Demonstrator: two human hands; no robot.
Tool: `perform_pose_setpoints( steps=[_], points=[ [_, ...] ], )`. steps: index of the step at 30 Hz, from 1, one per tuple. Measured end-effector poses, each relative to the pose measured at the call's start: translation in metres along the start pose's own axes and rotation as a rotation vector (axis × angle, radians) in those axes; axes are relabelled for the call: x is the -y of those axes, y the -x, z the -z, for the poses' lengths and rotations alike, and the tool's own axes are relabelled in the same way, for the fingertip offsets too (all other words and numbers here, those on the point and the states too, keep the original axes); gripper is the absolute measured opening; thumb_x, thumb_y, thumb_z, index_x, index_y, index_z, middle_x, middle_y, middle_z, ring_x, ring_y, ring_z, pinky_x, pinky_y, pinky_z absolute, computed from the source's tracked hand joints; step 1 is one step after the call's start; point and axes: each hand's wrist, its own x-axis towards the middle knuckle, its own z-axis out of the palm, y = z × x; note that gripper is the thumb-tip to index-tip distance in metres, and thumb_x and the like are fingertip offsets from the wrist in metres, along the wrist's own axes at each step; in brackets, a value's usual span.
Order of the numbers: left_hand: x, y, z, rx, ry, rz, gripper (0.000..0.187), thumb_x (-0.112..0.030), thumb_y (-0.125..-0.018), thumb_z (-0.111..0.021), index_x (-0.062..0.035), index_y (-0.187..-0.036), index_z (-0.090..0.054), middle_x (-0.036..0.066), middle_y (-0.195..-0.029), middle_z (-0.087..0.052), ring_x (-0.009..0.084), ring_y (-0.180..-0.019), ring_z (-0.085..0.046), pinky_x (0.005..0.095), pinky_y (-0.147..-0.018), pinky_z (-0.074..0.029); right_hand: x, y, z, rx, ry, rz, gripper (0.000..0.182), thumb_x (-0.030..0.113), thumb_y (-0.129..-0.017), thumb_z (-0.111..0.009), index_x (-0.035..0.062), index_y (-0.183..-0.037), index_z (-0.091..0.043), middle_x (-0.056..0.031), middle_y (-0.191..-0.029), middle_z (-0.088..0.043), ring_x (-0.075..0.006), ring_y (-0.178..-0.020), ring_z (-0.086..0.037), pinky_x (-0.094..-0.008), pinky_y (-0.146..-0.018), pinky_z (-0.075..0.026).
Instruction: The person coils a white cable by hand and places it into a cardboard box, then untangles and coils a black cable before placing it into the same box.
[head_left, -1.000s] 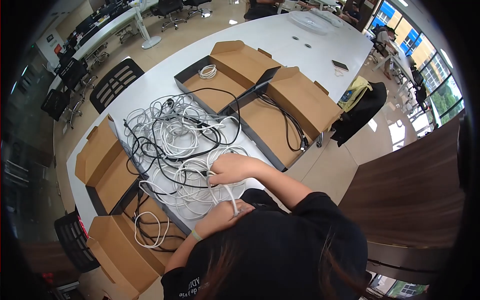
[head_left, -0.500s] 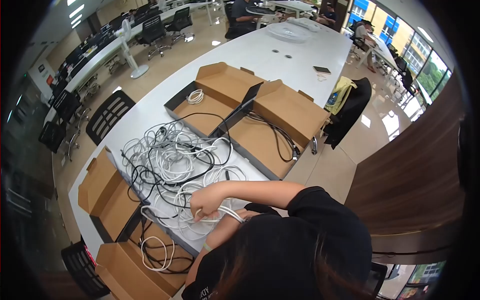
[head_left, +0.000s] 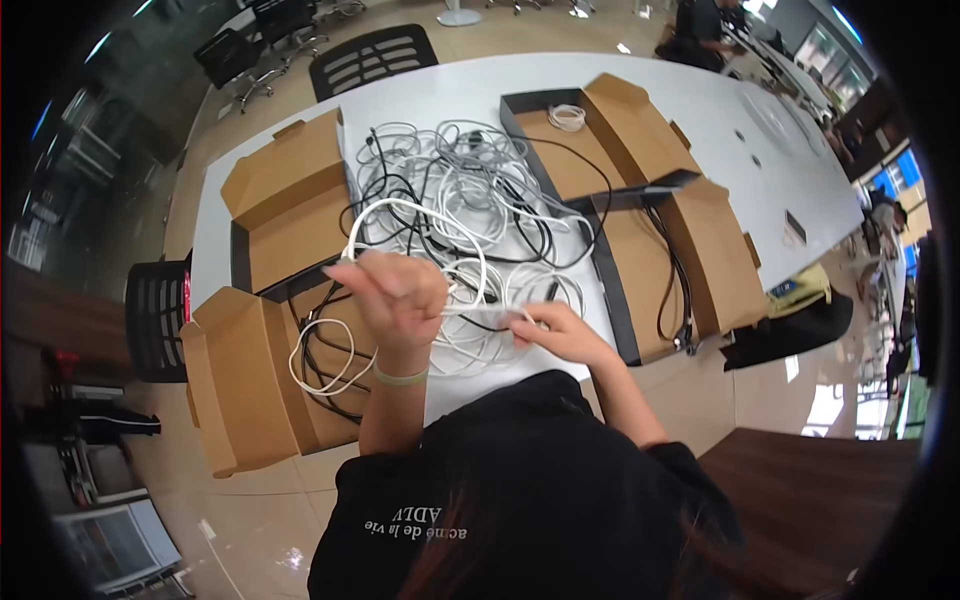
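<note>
My left hand (head_left: 400, 295), with a band at its wrist, is raised and closed on a white cable (head_left: 430, 208), which arcs up over it. Lower and to its right, my right hand (head_left: 560, 332) pinches a white strand near the table's front edge. Pale strands stretch between the two hands. Just beyond them lies a tangled heap of white, grey and black cables (head_left: 470, 190), its plug ends mostly buried.
Open cardboard boxes flank the heap: one at back right (head_left: 560, 150) with a coiled white cable, one at right (head_left: 640, 280) with black cables, one at left (head_left: 300, 240), and one at front left (head_left: 240, 390) with black and white cables. A phone (head_left: 795, 226) lies far right.
My view has swung round. My hands, crossed close together over the cables before, have moved apart, and the left one has come up with a loop of white cable.
</note>
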Motion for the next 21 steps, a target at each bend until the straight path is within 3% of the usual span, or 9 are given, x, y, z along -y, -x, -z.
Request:
perform_pose_setpoints(
  steps=[2,4,6,8,10,12,15,17,21],
  points=[
    [-0.015,-0.007,0.001,0.067,0.282,0.078,0.053,-0.051,-0.094,-0.031,-0.0095,-0.065,-0.045,-0.002,-0.041,-0.031,0.0047,-0.029,-0.019,0.0197,-0.028,-0.015,-0.016,0.007,0.005,0.148,-0.352,-0.068,0.034,0.023,-0.091,-0.053,0.0028,-0.063,-0.057,-0.0028,-0.067,-0.058,-0.0114,-0.07,-0.056,-0.0254,-0.065,-0.043],
    [-0.016,-0.002,-0.011,0.01,0.515,0.225,0.054,-0.051,-0.094,-0.029,-0.0118,-0.058,-0.037,-0.003,-0.038,-0.026,0.0047,-0.027,-0.018,0.0197,-0.028,-0.015,-0.029,0.011,0.007,0.201,-0.438,-0.012,0.037,0.023,-0.089,-0.055,0.0037,-0.057,-0.054,-0.004,-0.063,-0.055,-0.0168,-0.068,-0.057,-0.0268,-0.063,-0.042],
    [-0.017,0.008,-0.021,-0.01,0.716,0.385,0.057,-0.055,-0.093,-0.029,-0.0137,-0.055,-0.033,-0.004,-0.038,-0.022,0.0057,-0.027,-0.013,0.0203,-0.028,-0.013,-0.035,0.008,0.021,0.35,-0.494,0.081,0.037,0.023,-0.089,-0.055,0.003,-0.058,-0.051,-0.0028,-0.058,-0.048,-0.0133,-0.061,-0.049,-0.0258,-0.056,-0.038],
    [-0.008,0.028,-0.017,0.153,0.655,0.536,0.06,-0.06,-0.09,-0.029,-0.0107,-0.056,-0.035,-0.004,-0.039,-0.032,0.0056,-0.028,-0.024,0.0218,-0.029,-0.015,-0.035,0.007,0.036,0.463,-0.564,-0.022,0.038,0.027,-0.092,-0.052,0.0045,-0.06,-0.049,0.0003,-0.055,-0.044,-0.0073,-0.05,-0.035,-0.0231,-0.046,-0.028],
    [-0.017,0.092,-0.002,0.084,-0.196,0.756,0.058,-0.057,-0.09,-0.035,-0.009,-0.058,-0.042,-0.005,-0.042,-0.033,0.0066,-0.033,-0.032,0.021,-0.032,-0.02,-0.014,0.002,0.037,0.321,-0.476,-0.21,0.041,0.032,-0.093,-0.05,0.0069,-0.061,-0.048,0.0037,-0.051,-0.04,-0.0044,-0.045,-0.03,-0.021,-0.042,-0.022],
    [-0.012,0.07,-0.008,0.623,-0.146,1.278,0.048,-0.048,-0.092,-0.042,-0.0075,-0.065,-0.048,-0.004,-0.047,-0.038,0.0073,-0.039,-0.038,0.0203,-0.038,-0.027,0.007,-0.003,0.027,0.124,-0.421,-0.285,0.043,0.038,-0.093,-0.048,0.008,-0.062,-0.051,0.0062,-0.048,-0.037,-0.0032,-0.043,-0.029,-0.0196,-0.04,-0.022],
    [0.001,0.065,-0.027,0.442,-0.625,1.592,0.041,-0.042,-0.09,-0.05,-0.0072,-0.068,-0.049,-0.004,-0.051,-0.041,0.0067,-0.041,-0.04,0.0215,-0.042,-0.03,0.018,-0.017,0.007,-0.004,-0.461,-0.314,0.039,0.039,-0.092,-0.05,0.0076,-0.069,-0.055,0.0064,-0.055,-0.043,-0.0028,-0.044,-0.031,-0.0182,-0.039,-0.022],
    [0.012,0.074,-0.033,0.354,-0.94,1.411,0.033,-0.036,-0.088,-0.055,-0.0071,-0.073,-0.052,-0.005,-0.054,-0.043,0.0047,-0.043,-0.037,0.0208,-0.042,-0.028,0.02,-0.026,-0.006,0.005,-0.63,-0.289,0.035,0.041,-0.09,-0.051,0.0074,-0.084,-0.059,0.0058,-0.067,-0.051,-0.0034,-0.055,-0.043,-0.0173,-0.045,-0.032],
    [0.029,0.085,-0.03,0.462,-1.558,0.892,0.043,-0.036,-0.081,-0.064,-0.0003,-0.103,-0.057,0.015,-0.088,-0.061,0.0302,-0.08,-0.059,0.0377,-0.071,-0.045,0.021,-0.031,-0.033,0.039,-0.724,-0.159,0.041,0.033,-0.09,-0.054,0.0092,-0.121,-0.044,-0.0011,-0.105,-0.05,-0.0077,-0.096,-0.047,-0.0265,-0.078,-0.042]
  ],
)
